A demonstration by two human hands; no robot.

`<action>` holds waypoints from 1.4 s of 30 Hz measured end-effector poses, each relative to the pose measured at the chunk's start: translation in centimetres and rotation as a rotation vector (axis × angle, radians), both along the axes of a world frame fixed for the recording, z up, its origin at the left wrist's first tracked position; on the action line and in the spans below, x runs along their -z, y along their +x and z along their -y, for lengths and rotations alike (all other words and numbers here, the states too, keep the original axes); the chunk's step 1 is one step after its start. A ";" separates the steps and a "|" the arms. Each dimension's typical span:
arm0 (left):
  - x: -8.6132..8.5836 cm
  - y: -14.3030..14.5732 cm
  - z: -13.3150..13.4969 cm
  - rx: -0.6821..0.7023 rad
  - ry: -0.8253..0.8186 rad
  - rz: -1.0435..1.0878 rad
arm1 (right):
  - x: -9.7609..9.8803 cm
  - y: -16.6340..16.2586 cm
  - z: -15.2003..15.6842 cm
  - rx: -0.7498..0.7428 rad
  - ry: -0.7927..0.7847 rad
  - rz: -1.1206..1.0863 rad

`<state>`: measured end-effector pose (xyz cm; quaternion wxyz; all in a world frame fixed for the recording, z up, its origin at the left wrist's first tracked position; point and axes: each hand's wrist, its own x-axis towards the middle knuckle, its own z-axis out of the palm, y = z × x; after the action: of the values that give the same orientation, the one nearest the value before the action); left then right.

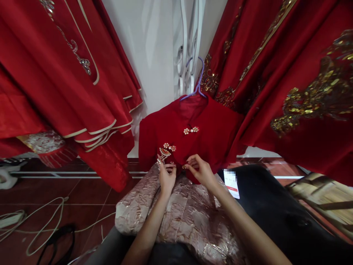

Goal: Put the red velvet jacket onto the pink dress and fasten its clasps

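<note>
A red velvet jacket (217,121) hangs in front of me on a purple hanger (198,82), its lower part by my lap. A fastened pearl-and-flower clasp (191,130) closes its upper front. Lower left on it sit another beaded flower clasp (169,147) and a fan-shaped brooch (164,152) with beaded strands. My left hand (167,180) is closed at the front edge, pinching a small flower clasp piece (172,163). Opposite it, the fingers of my right hand (202,171) pinch a small gold hook piece (184,167). The two pieces are apart.
Red embroidered garments hang at left (82,92) and right (275,73). A white metal rack (190,44) stands behind. Shiny pink patterned fabric (190,213) covers my lap. A lit phone (231,186) lies on a black seat (261,198). Cables (59,209) trail over the tiled floor.
</note>
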<state>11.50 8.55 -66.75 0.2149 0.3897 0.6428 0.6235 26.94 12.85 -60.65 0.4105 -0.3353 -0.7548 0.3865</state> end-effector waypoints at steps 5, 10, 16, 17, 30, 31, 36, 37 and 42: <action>-0.2 0.4 0.5 -0.046 0.137 0.226 | 0.5 -1.4 0.9 -0.052 0.190 0.118; -0.2 0.0 0.5 0.037 0.190 0.262 | 1.0 -2.5 0.2 -0.062 0.204 0.131; -0.3 -0.1 0.5 0.111 0.115 0.275 | 1.4 -2.8 -0.1 -0.039 0.160 0.056; -0.4 0.0 0.6 0.115 0.121 0.257 | 1.5 -2.7 0.0 -0.036 0.153 0.043; -1.0 0.2 0.9 0.086 0.115 0.228 | 1.9 -3.0 0.4 0.016 0.231 0.098; -1.0 0.2 0.9 0.094 0.111 0.225 | 2.0 -3.0 0.4 0.026 0.233 0.099; -0.9 -0.4 1.0 0.117 0.085 0.127 | 2.1 -3.2 0.3 0.061 0.245 0.107; -0.9 -0.5 1.0 0.119 0.085 0.106 | 2.2 -3.3 0.3 0.071 0.250 0.111; -1.0 -0.7 1.2 0.112 0.094 0.018 | 1.5 -3.1 1.2 0.132 0.281 0.195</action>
<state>10.76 7.34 -65.74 0.2369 0.4292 0.5881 0.6433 23.82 11.69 -62.17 0.4024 -0.3595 -0.8139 0.2152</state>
